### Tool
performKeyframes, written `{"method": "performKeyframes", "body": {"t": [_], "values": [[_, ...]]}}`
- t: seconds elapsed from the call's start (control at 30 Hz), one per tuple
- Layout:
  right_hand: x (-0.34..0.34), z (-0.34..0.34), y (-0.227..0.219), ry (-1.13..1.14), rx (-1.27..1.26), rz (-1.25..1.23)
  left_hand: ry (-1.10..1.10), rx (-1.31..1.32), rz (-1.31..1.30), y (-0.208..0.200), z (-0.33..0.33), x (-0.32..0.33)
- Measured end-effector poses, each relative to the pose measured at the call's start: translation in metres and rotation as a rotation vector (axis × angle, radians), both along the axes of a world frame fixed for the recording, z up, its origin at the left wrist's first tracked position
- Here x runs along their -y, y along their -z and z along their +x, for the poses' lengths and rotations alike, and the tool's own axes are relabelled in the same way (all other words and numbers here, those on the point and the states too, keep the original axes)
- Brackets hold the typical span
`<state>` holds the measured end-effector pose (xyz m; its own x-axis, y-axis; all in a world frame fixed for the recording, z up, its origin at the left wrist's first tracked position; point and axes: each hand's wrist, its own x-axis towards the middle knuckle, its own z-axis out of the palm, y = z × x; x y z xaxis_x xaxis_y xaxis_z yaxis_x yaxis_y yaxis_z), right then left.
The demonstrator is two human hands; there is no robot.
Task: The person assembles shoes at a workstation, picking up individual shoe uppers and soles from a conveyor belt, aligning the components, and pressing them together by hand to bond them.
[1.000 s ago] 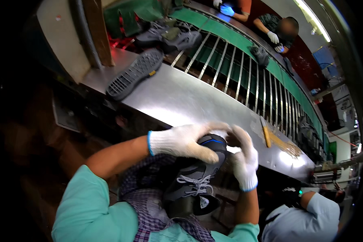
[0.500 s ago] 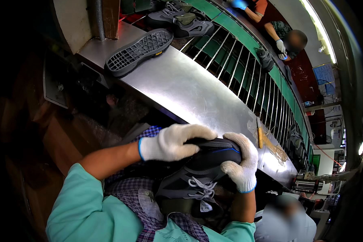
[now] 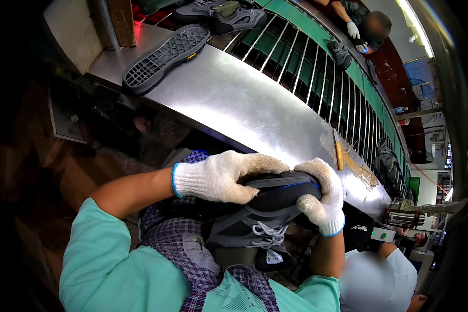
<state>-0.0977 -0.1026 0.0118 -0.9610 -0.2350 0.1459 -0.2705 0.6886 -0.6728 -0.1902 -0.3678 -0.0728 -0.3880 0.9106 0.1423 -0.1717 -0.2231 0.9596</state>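
Observation:
Between my gloved hands is a dark grey and black shoe (image 3: 239, 223) with light grey laces, its toe toward the bench. My left hand (image 3: 216, 177) wears a white knit glove and grips the sole edge along the toe's left side, the thumb against the upper. In a matching glove, my right hand (image 3: 327, 200) wraps round the right side of the toe, thumb on the upper. A thin blue line runs along the edge between sole and upper. The fingertips beneath the shoe are partly hidden.
A loose grey sole (image 3: 164, 60) lies tread up on the metal bench (image 3: 229, 104). A yellow-handled tool (image 3: 339, 156) lies nearer the right end. Beyond runs a barred conveyor (image 3: 307, 73) with grey shoes (image 3: 239, 18). Co-workers are across the line and at lower right.
My hands and the shoe have shifted slightly to the right in view, with the grip kept. The bench and the sole on it appear farther up and left.

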Motion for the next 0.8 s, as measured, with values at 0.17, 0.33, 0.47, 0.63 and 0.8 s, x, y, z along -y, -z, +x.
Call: {"method": "performKeyframes", "body": {"t": [0.17, 0.33, 0.47, 0.63, 0.8], "values": [[-0.008, -0.005, 0.006, 0.019, 0.057, -0.082, -0.131, -0.363, -0.092, -0.008, 0.008, 0.004], [-0.006, -0.002, 0.007, 0.06, 0.053, -0.022, -0.286, -0.446, -0.143, 0.0, 0.039, 0.005], [0.021, 0.002, 0.022, 0.194, -0.019, -0.353, -0.531, -0.54, -0.002, 0.004, 0.063, 0.012], [0.04, 0.002, 0.149, 0.206, 0.212, -1.141, -0.55, -0.073, 0.079, -0.031, 0.023, 0.031], [0.083, 0.005, 0.077, 0.431, 0.238, -0.284, -0.574, -0.245, -0.079, -0.055, -0.056, 0.013]]}}
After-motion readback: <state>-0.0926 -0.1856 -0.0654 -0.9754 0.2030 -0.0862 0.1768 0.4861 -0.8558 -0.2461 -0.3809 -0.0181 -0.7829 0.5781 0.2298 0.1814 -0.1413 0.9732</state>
